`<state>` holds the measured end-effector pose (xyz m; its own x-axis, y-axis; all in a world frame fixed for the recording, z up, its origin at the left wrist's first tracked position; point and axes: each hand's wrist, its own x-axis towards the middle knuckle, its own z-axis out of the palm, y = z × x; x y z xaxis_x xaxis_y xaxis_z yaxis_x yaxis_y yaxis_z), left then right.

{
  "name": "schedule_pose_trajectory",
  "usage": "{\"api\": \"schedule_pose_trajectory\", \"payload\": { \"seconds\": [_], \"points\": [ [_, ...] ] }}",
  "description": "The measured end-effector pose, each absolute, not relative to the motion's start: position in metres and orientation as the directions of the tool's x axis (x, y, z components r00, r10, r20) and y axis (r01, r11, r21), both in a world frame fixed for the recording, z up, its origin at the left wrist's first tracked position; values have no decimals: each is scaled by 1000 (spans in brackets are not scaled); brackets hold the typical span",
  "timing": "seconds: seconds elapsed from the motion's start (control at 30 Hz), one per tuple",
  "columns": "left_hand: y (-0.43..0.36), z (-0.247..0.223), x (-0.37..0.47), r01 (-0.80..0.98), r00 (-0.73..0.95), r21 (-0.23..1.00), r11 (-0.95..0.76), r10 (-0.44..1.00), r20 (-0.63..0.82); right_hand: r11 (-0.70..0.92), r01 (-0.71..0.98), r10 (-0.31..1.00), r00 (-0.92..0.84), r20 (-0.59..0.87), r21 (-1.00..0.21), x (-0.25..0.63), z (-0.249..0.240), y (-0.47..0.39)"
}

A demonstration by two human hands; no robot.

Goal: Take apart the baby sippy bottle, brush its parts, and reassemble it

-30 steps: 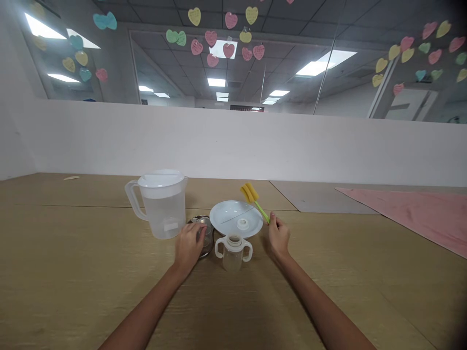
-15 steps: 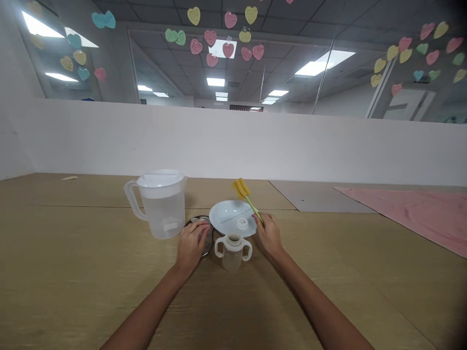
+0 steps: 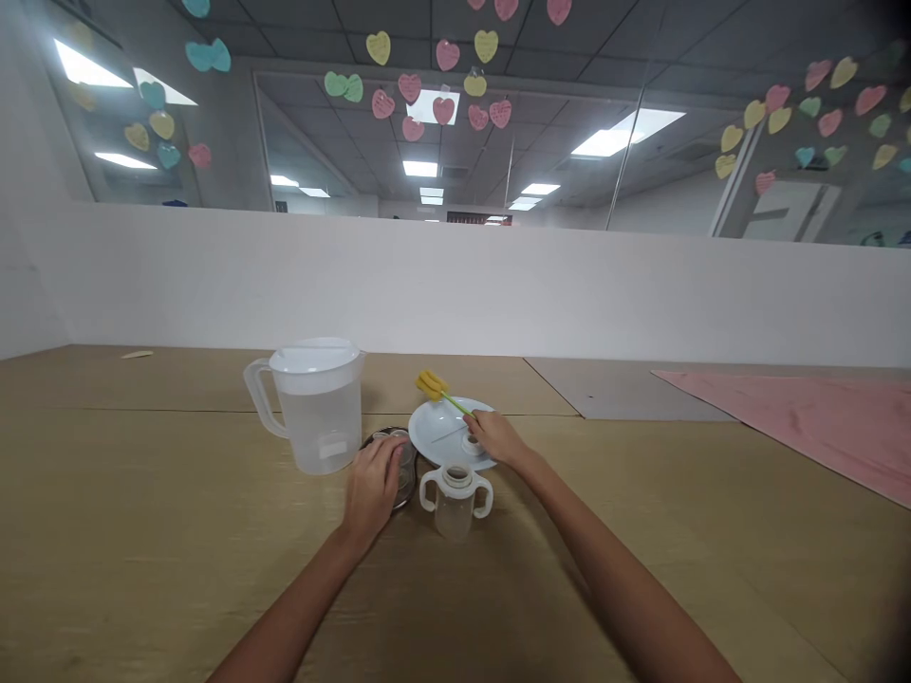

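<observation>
My right hand point(image 3: 496, 436) grips the green handle of a bottle brush point(image 3: 431, 385) with a yellow sponge head. The head points left, above the far edge of a white plate point(image 3: 429, 434). On the plate a small white ring-shaped part point(image 3: 471, 443) shows partly behind my right hand. My left hand point(image 3: 373, 482) is curled over a round metal tray point(image 3: 411, 495) holding clear pieces; what its fingers grip is hidden. Between my hands stands a clear baby bottle point(image 3: 454, 517) with a white two-handled collar, upright and uncapped.
A lidded translucent pitcher point(image 3: 324, 408) with liquid in it stands left of the tray. Far right lies a pink cloth point(image 3: 804, 408), next to a grey sheet point(image 3: 619, 387). A white wall point(image 3: 455, 285) with a window above closes off the table's back.
My right hand has moved left over the plate, and the brush has swung left and lower. My left hand has stayed at the tray. The view has tilted slightly upward.
</observation>
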<state>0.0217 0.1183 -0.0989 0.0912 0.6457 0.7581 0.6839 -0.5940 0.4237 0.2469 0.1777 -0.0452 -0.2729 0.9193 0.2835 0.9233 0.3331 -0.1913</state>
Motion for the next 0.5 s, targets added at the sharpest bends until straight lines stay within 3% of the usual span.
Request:
{"api": "schedule_pose_trajectory", "payload": {
  "seconds": [0.5],
  "points": [
    [117, -99, 22, 678, 127, 424, -601, 663, 737, 326, 930, 937, -293, 193, -168, 233, -53, 201]
  ]
}}
